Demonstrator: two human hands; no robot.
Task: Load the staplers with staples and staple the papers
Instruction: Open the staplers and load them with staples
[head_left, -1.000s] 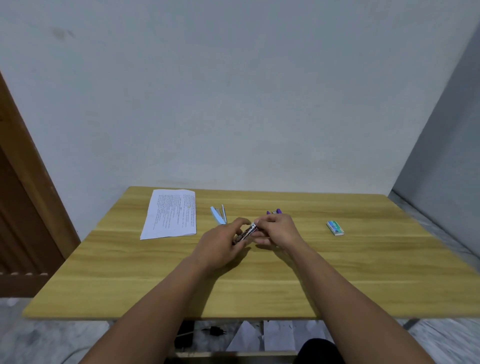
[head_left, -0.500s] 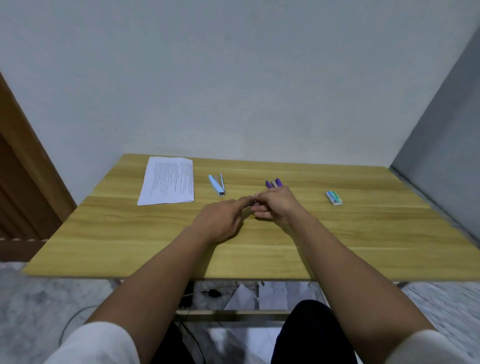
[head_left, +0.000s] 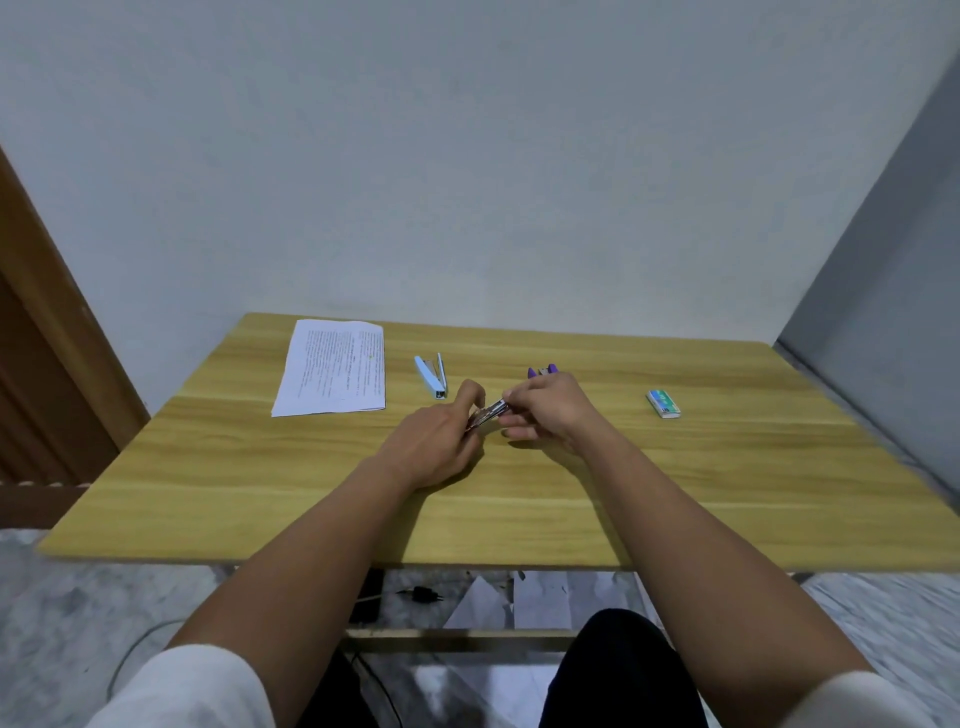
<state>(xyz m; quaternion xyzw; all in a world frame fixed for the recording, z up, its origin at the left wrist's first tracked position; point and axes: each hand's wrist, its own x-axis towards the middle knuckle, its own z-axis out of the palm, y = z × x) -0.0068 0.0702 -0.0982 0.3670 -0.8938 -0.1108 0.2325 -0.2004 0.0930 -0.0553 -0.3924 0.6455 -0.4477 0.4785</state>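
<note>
Both hands meet over the middle of the wooden table (head_left: 519, 509). My left hand (head_left: 439, 441) and my right hand (head_left: 545, 415) each pinch an end of a small silver strip of staples (head_left: 488, 413) held between them. A purple stapler (head_left: 543, 371) lies just behind my right hand, mostly hidden by it. A light blue stapler (head_left: 432, 375), hinged open, lies left of the hands. A printed stack of papers (head_left: 335, 374) rests at the table's far left.
A small green and white staple box (head_left: 663, 404) lies to the right. Walls close the back and right; a wooden door frame (head_left: 47, 322) stands at the left. Papers and a cable lie on the floor under the table.
The view tilted down and back, bringing my sleeves and lap into sight. The staple strip, hidden between the fingers half a second ago, shows again between both hands.
</note>
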